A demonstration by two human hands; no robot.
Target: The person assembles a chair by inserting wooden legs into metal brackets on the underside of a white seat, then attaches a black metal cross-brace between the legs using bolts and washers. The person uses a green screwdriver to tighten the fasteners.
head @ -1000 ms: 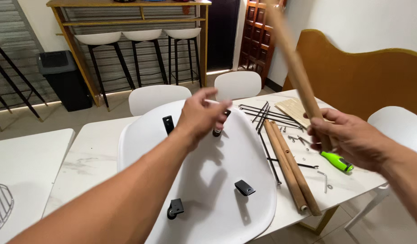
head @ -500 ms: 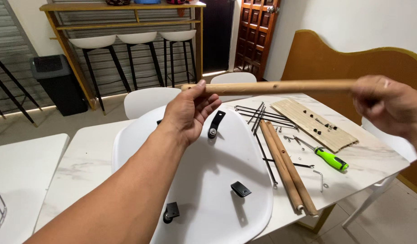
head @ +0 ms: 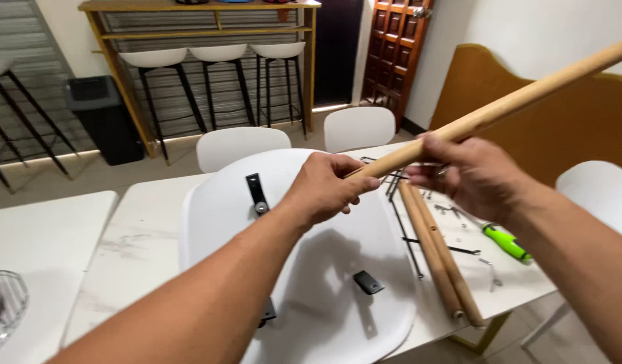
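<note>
Upturned white plastic chair seat [head: 311, 283] with black metal brackets [head: 368, 282] lies on the white marble table [head: 132, 249], toward its near edge. Above it, the left hand [head: 328, 189] pinches the lower end of a long round wooden chair leg [head: 500, 108]; the right hand [head: 473, 178] curls around the shaft beside it. Two matching wooden legs [head: 439, 259] and a green-handled screwdriver [head: 506, 243] lie toward the table's right edge. Good practice: keep both grips firm and sight the leg tip onto a bracket.
</note>
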